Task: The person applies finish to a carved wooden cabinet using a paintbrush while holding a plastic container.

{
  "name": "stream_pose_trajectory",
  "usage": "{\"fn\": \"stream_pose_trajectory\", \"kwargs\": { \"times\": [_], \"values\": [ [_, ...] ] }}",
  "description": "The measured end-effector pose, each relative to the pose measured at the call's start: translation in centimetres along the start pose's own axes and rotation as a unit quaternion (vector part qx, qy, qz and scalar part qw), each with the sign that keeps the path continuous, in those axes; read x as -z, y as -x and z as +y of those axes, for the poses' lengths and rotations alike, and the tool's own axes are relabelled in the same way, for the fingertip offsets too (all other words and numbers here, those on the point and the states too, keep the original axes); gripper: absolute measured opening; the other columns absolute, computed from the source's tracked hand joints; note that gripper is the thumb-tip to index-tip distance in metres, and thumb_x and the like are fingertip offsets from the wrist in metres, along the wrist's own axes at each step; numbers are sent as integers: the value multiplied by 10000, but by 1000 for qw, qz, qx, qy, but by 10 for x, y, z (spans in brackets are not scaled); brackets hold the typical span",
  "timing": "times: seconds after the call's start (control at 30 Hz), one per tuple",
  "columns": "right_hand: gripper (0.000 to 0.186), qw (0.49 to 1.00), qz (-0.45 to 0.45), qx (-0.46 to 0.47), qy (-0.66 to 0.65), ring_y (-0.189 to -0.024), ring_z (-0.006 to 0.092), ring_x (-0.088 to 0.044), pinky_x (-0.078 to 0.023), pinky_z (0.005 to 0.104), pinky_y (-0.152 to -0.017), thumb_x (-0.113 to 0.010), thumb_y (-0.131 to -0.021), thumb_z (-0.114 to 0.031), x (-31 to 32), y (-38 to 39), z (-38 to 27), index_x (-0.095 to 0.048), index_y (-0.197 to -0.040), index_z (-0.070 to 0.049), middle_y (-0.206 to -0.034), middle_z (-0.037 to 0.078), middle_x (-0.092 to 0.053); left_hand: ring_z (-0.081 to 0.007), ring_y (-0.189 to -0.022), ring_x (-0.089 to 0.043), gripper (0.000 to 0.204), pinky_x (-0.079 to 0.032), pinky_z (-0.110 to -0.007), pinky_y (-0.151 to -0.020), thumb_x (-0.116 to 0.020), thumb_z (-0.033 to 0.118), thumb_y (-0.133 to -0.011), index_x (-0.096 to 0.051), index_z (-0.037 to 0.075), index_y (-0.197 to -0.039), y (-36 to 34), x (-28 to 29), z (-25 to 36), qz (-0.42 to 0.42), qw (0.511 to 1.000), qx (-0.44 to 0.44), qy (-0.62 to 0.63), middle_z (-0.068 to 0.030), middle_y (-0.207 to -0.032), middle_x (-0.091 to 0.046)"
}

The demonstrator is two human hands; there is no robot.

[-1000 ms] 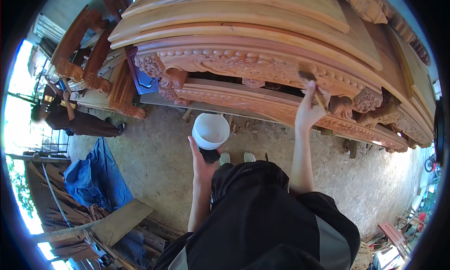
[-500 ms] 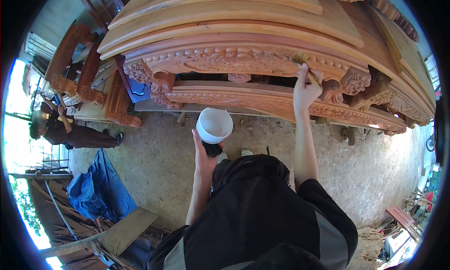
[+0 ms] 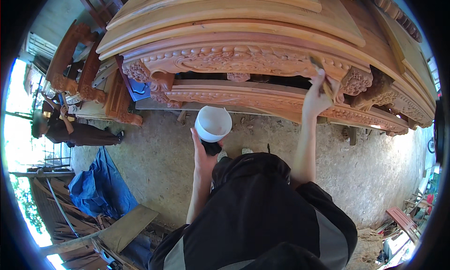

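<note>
My left hand [image 3: 204, 159] grips a white cup [image 3: 213, 122], with something black at its lower part between my fingers and the cup. My right hand [image 3: 318, 96] is closed around a wooden-handled brush [image 3: 327, 88], whose bristle end is at the carved, beaded apron [image 3: 248, 59] of a large reddish-wood furniture piece. A second carved rail [image 3: 220, 98] runs below that apron, with a dark gap between them. Pale boards [image 3: 215, 7] lie stacked on top of the piece.
A person [image 3: 77, 129] in dark clothes works at other carved furniture [image 3: 65, 54] on the left. A crumpled blue tarp [image 3: 101, 185] lies on the concrete floor [image 3: 356, 171] near wood scraps [image 3: 61, 199]. A bicycle wheel and jumbled items [image 3: 403, 213] are at the right.
Since one second ago the view has shifted, and the furniture appears higher. My right hand and brush have moved rightward along the carving. My left hand still holds the cup.
</note>
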State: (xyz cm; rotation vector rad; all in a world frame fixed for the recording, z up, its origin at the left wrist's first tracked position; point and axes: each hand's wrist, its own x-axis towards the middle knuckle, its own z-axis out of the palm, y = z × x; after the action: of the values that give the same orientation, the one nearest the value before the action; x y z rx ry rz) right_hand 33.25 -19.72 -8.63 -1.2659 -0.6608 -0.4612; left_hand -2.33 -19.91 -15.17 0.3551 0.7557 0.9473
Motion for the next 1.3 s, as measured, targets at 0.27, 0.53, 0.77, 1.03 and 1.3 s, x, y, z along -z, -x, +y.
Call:
{"fn": "stream_pose_trajectory", "kwargs": {
  "times": [0.27,0.53,0.77,1.03,1.3],
  "values": [
    [189,998,-59,-15,-5,-699,106,-611,-493,264,-629,-684,-982,-149,-2,5,3,-579,-929,-1,-788,64,-620,-202,-702,-629,639,-510,-334,-619,-408,669,-999,-598,106,-1232,3,-20,-5,62,998,-20,10,-82,-956,-698],
    [219,972,-187,-137,-32,-691,158,-647,-529,265,-631,-666,-997,-175,-3,3,-8,-584,-1012,28,-836,106,-666,-190,-842,-648,621,-530,-332,-653,-449,668,-985,-580,143,-1289,1,-12,-13,58,996,-30,61,-58,-1052,-678],
    [313,981,-147,-114,58,-710,185,-657,-540,291,-606,-661,-1003,-196,-8,-14,-19,-598,-1106,93,-863,166,-690,-207,-693,-641,643,-537,-342,-601,-455,657,-989,-558,89,-1273,7,-1,-11,67,993,-46,81,-89,-913,-678],
    [378,987,-116,23,112,-564,199,-607,-514,327,-532,-649,-1011,-276,-3,-27,-26,-666,-1061,99,-732,145,-681,-201,-680,-619,684,-529,-332,-602,-451,676,-980,-541,80,-1303,9,16,-6,100,989,-61,96,-94,-905,-663],
    [414,966,-157,-51,199,-574,223,-665,-520,319,-523,-624,-1020,-319,-9,-14,-16,-716,-1000,84,-733,166,-716,-197,-764,-645,641,-546,-341,-606,-460,664,-982,-553,127,-1321,6,10,11,55,992,-59,96,-85,-1003,-677]
  ]
}}
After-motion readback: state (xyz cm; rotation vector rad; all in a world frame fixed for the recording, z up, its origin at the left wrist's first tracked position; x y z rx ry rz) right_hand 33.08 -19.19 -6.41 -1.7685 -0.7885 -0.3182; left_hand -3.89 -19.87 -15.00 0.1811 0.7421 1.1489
